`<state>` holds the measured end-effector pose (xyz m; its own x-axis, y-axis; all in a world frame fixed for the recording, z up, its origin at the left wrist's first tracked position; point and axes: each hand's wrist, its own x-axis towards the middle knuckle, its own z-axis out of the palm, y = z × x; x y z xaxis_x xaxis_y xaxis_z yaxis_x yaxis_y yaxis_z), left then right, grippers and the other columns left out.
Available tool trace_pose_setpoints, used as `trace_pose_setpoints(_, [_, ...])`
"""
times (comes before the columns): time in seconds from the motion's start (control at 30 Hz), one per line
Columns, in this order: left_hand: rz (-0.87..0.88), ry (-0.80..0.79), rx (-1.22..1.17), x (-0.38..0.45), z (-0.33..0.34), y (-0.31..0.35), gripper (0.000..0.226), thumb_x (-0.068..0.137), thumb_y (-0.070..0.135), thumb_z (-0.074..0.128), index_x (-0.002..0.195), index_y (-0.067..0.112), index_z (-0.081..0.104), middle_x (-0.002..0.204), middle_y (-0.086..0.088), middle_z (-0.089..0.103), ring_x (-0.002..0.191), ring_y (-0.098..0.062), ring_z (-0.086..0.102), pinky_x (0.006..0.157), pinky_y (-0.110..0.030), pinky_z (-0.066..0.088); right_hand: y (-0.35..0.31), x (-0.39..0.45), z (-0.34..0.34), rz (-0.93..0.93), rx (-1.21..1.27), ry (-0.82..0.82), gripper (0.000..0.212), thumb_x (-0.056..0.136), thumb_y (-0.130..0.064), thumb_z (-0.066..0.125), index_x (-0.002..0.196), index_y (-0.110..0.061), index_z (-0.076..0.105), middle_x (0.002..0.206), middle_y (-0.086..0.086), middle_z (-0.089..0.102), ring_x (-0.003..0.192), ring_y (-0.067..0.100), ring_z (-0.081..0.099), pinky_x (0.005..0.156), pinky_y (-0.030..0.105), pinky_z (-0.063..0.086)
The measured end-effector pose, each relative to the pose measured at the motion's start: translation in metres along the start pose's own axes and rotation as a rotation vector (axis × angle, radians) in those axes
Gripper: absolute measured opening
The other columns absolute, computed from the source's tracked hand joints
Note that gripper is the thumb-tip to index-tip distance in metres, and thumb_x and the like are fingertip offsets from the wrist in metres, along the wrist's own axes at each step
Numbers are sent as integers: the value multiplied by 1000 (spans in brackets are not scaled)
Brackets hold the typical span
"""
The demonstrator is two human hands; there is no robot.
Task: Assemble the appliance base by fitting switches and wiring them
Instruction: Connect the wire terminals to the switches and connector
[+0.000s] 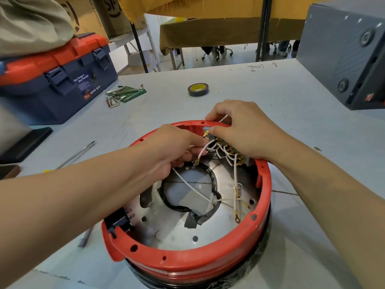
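Base (187,261): left hand (173,151) pinches one white wire (203,152); right hand (241,130) grips one switch block (226,148).

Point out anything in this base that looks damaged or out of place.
The black tape lining the centre hole of the red base is ragged and lifted at the near edge. Several white wires lie loose, ring ends unconnected. Nothing is spilled.

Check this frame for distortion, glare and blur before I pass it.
Head view: wide-angle bending curves the table edge and stretches both forearms; soft glare on the metal plate inside the red base; left hand, right hand and white wires are sharp; background slightly soft.
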<state>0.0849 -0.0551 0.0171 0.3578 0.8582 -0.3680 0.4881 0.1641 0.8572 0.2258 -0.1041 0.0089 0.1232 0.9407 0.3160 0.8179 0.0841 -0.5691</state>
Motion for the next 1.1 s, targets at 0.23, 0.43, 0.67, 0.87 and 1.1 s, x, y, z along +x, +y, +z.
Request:
trace_pose_setpoints(0.23, [2, -24, -28, -1, 1, 0, 18, 82, 9, 64, 64, 10, 60, 51, 0, 51, 29, -5, 31, 31, -12, 20, -1, -1, 1, -3, -3, 12, 20, 87, -23, 65, 107, -20, 69, 106, -2, 66, 86, 7, 52, 66, 8, 34])
trace_pose_setpoints(0.43, [22, -4, 28, -3, 3, 2, 20, 85, 9, 63, 65, 10, 61, 47, 1, 51, 29, -5, 35, 33, -13, 21, -2, -1, 0, -5, -14, 17, 23, 87, -23, 65, 109, -20, 69, 109, -1, 66, 88, 6, 51, 77, 17, 35])
trace_pose_setpoints(0.67, [41, -28, 64, -5, 1, 3, 12, 89, 8, 60, 79, 5, 64, 36, 5, 47, 29, -4, 37, 32, -12, 24, -1, -1, 1, -3, -23, 15, 23, 87, -22, 64, 109, -21, 69, 110, -1, 66, 90, 6, 51, 80, 16, 35])
trace_pose_setpoints(0.87, [29, -75, 96, -2, -1, 8, 15, 90, 8, 60, 75, 5, 60, 40, 3, 49, 29, -4, 36, 32, -12, 22, -2, -1, 1, -11, -37, 12, 23, 88, -21, 63, 110, -20, 69, 111, -1, 66, 91, 6, 51, 81, 17, 37])
trace_pose_setpoints(1.1, [50, -117, 90, -2, -4, 8, 17, 90, 6, 58, 73, 4, 60, 35, 4, 46, 27, -3, 35, 31, -12, 21, -3, -2, 1, -6, -40, 12, 24, 88, -21, 63, 112, -20, 69, 112, -1, 67, 91, 5, 52, 80, 15, 35])
